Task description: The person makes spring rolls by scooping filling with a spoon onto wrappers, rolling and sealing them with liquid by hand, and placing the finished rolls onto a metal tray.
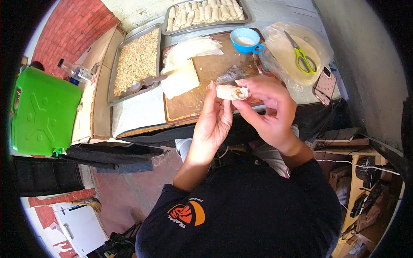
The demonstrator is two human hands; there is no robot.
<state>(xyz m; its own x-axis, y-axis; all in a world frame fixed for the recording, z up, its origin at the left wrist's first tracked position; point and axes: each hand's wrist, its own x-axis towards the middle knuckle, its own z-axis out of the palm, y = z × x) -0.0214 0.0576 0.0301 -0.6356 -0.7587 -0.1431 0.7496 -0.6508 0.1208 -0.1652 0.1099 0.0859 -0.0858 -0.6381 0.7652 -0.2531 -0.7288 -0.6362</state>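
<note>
A pale spring roll (pixel 227 92) is held up over the near edge of a brown board (pixel 211 73), its right end showing filling. My left hand (pixel 214 122) grips its left part between thumb and fingers. The fingertips of my right hand (pixel 272 107) pinch its right end. Behind it on the board lie thin wrapper sheets (pixel 180 79) and a whitish smear. A blue cup (pixel 245 40) with white liquid stands at the board's far right corner. A tray of chopped filling (pixel 137 58) with a spoon (pixel 136 87) in it is to the left.
At the back, a metal tray (pixel 165 26) holds rows of rolls. Right of the board are green-handled scissors (pixel 304 62) on a plastic bag of wrappers (pixel 282 41), and a phone (pixel 325 88). A green jerrycan (pixel 45 112) and a bottle (pixel 77 71) stand left.
</note>
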